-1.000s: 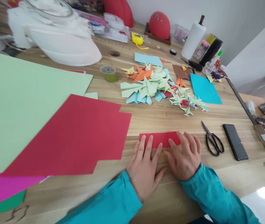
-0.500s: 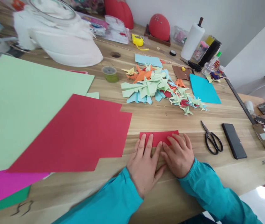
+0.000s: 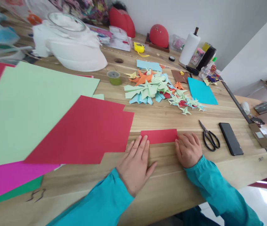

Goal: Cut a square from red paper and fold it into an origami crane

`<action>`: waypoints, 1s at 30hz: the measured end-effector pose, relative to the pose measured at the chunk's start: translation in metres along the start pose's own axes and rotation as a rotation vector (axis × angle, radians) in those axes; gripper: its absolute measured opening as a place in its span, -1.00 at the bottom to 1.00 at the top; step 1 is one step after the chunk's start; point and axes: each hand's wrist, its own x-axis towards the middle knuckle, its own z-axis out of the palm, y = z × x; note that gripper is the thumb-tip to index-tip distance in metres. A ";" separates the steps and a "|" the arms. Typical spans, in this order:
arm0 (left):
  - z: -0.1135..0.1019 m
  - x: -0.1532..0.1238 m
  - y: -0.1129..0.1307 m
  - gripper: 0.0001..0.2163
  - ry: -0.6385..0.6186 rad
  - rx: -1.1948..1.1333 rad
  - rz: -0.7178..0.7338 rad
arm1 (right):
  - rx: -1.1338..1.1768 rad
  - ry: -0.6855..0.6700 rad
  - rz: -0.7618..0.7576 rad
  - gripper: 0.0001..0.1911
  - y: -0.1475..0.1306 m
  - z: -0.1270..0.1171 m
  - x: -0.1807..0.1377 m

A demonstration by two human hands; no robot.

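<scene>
A narrow red paper rectangle [image 3: 161,136] lies flat on the wooden table [image 3: 168,185], its long side running left to right. Outstretched fingers of my left hand [image 3: 136,160] rest on its left end, the thumb held apart on the wood. At the other end, my right hand [image 3: 189,149] has its fingers curled together, with thumb and forefinger closed at the paper's right edge. To the right of that hand lie black-handled scissors [image 3: 210,136], apart from it. Left of my left hand is a larger red sheet [image 3: 86,131] with stepped edges.
Pale green sheets [image 3: 34,116] cover the left side. Folded paper stars [image 3: 149,89] are heaped behind the strip, near a blue square [image 3: 202,91] and a spool [image 3: 114,78]. A phone [image 3: 231,138] lies at right. White cloth [image 3: 74,51] and a yellow tape measure [image 3: 138,47] are farther back.
My hands have moved apart along the red paper, the left to its left end and the right to its right end. More of its middle shows. The camera view has shifted slightly.
</scene>
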 end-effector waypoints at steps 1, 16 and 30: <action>0.000 -0.002 -0.002 -0.39 0.011 0.006 0.001 | 0.004 0.007 0.002 -0.85 0.001 0.001 -0.001; -0.017 0.018 -0.022 -0.66 0.053 0.060 0.006 | 0.042 0.074 -0.008 -0.80 0.002 0.013 -0.009; -0.010 0.058 -0.020 -0.70 0.050 -0.216 0.277 | 0.337 -0.074 -0.116 -0.79 -0.003 0.021 0.016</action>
